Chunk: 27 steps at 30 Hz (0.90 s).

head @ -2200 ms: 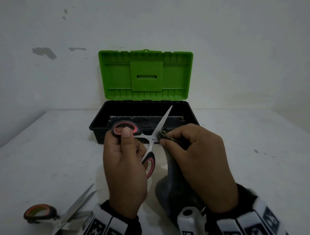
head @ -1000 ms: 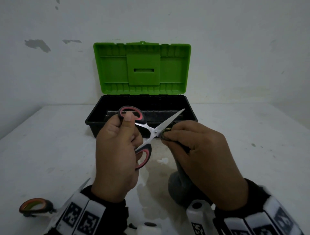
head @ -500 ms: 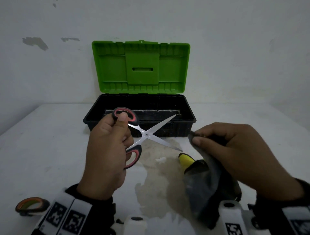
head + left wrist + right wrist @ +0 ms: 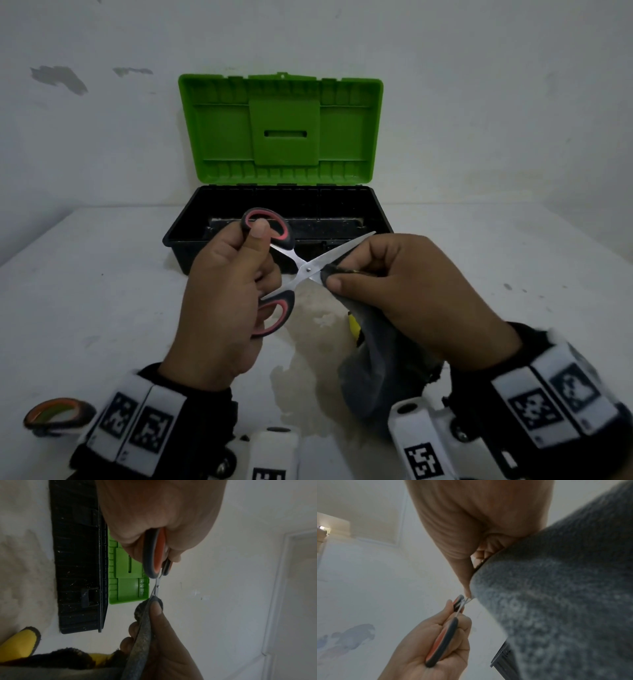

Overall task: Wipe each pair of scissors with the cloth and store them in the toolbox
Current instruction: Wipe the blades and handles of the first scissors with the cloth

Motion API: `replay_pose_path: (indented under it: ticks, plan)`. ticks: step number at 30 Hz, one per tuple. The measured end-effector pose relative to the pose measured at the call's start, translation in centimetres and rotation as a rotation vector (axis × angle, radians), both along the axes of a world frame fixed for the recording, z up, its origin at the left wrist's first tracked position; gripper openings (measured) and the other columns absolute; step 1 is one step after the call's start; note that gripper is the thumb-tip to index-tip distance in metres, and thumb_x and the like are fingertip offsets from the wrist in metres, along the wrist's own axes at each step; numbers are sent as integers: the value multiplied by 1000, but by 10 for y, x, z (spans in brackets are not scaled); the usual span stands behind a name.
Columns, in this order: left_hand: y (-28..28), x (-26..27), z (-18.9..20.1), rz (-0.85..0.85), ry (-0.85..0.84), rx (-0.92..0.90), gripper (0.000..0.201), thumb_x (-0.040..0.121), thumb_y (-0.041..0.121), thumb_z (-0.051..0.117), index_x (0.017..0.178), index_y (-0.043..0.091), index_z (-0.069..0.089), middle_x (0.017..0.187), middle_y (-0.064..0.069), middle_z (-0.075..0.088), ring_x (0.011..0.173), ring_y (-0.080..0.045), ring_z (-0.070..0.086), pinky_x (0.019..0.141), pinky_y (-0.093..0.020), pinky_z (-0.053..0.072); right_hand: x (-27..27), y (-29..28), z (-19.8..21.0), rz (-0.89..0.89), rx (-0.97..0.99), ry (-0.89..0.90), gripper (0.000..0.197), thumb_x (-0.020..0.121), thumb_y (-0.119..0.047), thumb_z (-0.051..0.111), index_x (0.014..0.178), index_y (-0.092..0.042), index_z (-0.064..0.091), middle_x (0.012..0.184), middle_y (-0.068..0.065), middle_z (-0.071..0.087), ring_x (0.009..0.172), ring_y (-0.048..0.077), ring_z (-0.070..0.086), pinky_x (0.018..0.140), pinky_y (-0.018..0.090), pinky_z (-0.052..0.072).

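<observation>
Head view: left hand (image 4: 222,301) grip holding red-and-black-handled steel scissors (image 4: 305,269), blades spread; right hand (image 4: 411,291) grip pinching grey cloth (image 4: 373,363) round one blade.

The scissors (image 4: 308,270) have bright, smooth metal blades with a dull shine and a small metal pivot screw; their handles are matt dark grey plastic with a pinkish-red inner lining. The cloth (image 4: 376,363) is grey, fuzzy and napped, with a rough dark edge and a smooth yellow patch. The toolbox (image 4: 185,240) is black plastic, ribbed on its outer wall, scuffed and speckled with pale dust inside; its lid (image 4: 281,126) is glossy green moulded plastic with ribs. The table (image 4: 102,291) is matt white, stained and blotchy. The wall (image 4: 479,102) is matt white paint, chipped in spots.
</observation>
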<state>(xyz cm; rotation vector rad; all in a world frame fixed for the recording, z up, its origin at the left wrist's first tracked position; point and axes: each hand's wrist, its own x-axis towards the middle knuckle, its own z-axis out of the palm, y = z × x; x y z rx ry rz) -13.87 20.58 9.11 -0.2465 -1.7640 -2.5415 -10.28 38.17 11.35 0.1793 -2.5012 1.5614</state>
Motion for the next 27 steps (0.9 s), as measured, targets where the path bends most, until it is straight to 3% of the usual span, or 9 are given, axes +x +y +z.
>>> replay_pose_path:
  ticks: [7,13,19,23,27]
  plan:
    - [-5,0,-2,-24,8,38,20,91,32,52,88,14,62,57,2,20,47,-9,16,39,-15,9,5,9,1,-27,8,-159,19,70,-25,85,67,-11,74,62,2,73,52,6,63,51,17,49]
    - [2,-1,1,-42,15,56,23,94,31,52,77,19,61,57,3,19,47,-8,15,38,-14,10,3,1,2,-67,-62,-78,17,73,-22,84,66,-10,74,62,2,73,51,5,62,49,16,49]
    - [-5,-1,1,-16,-2,70,24,96,29,50,77,19,60,55,6,22,46,-7,17,39,-14,9,10,17,-1,-49,-19,-168,18,71,-26,84,65,-12,75,60,4,72,53,9,63,54,22,50]
    - [4,2,2,-60,5,73,26,93,31,51,71,21,60,55,5,21,45,-7,16,39,-14,9,8,8,1,-62,-85,-90,16,72,-22,84,65,-12,74,58,0,71,50,6,61,49,18,49]
    - [3,2,2,-54,6,53,22,94,30,51,77,18,60,56,5,20,46,-7,17,37,-12,12,8,13,-4,-59,-65,-120,18,72,-25,83,66,-11,74,61,4,72,54,10,63,54,24,51]
